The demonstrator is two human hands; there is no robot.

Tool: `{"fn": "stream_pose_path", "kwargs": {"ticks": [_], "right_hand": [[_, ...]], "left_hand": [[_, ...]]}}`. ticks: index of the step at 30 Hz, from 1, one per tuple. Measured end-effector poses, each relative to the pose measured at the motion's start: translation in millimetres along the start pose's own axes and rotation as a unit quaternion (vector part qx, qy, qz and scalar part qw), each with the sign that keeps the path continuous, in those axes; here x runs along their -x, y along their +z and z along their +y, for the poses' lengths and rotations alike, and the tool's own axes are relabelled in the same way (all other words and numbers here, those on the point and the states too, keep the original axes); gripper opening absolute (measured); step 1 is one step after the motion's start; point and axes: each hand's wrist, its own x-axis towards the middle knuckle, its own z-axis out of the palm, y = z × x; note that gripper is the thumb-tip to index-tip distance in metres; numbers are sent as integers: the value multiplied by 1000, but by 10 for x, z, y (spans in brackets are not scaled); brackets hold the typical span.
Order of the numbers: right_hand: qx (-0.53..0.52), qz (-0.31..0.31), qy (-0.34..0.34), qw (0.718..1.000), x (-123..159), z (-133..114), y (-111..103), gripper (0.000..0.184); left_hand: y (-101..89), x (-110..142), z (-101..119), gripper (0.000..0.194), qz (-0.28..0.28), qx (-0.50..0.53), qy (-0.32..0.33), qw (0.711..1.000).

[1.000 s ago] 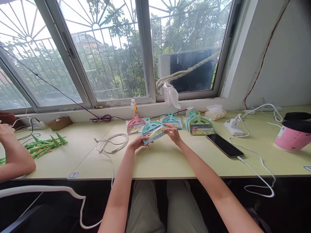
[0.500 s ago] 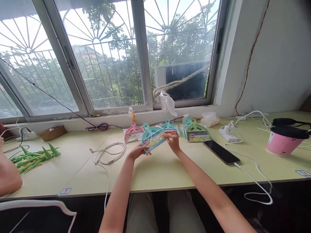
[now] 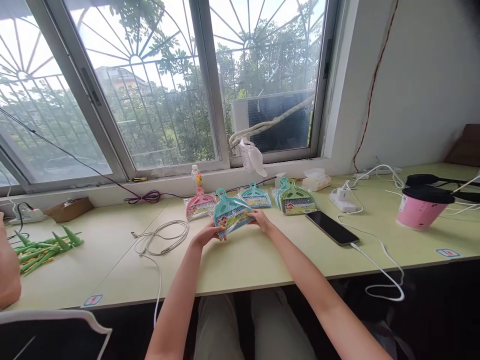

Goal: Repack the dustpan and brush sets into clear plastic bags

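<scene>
Between my two hands is a teal dustpan and brush set [image 3: 229,206] in a clear plastic wrapper, tilted, its handle ring pointing away from me. My left hand [image 3: 207,234] grips its lower left corner, thumb on the front. My right hand [image 3: 259,220] is closed on its right edge. Behind it to the left lies a pink dustpan set [image 3: 200,204]. A blue-teal dustpan set [image 3: 255,195] lies behind to the right. Further right is a pile of wrapped sets with a green dustpan set [image 3: 298,200] on top.
A phone [image 3: 332,227] on a white cable, a power strip [image 3: 342,201] and a pink cup [image 3: 423,209] are on the right. To the left are a coiled cable [image 3: 167,237], green pointed pieces [image 3: 48,247] and another person's arm [image 3: 8,270]. A small bottle [image 3: 196,176] stands by the window.
My right hand has moved from the upper right edge of the teal set down to its right side. The set now faces me more squarely. The camera view has turned slightly right.
</scene>
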Motion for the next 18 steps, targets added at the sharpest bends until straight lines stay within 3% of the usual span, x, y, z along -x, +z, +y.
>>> {"fn": "stream_pose_path", "kwargs": {"ticks": [2,4,6,8,12,16,18], "right_hand": [[-18,1,12,1000,22,-36,-11,4],[-32,27,22,999,30,-55,-14,4],[-51,83,28,995,20,-58,-12,5],[-68,130,30,989,1,-50,-2,6],[-90,153,20,984,-18,-36,53,8],[-106,162,23,981,0,-30,90,7],[-101,171,35,979,14,-28,80,8]], "left_hand": [[44,-25,2,74,10,-7,-8,1000],[126,-78,0,88,78,-18,12,997],[228,-148,-8,92,169,-36,65,983],[318,-210,-22,85,213,-78,128,966],[382,-255,-66,66,220,-235,209,924],[347,-226,-106,68,223,-345,225,883],[344,-215,-120,57,225,-372,228,871]]}}
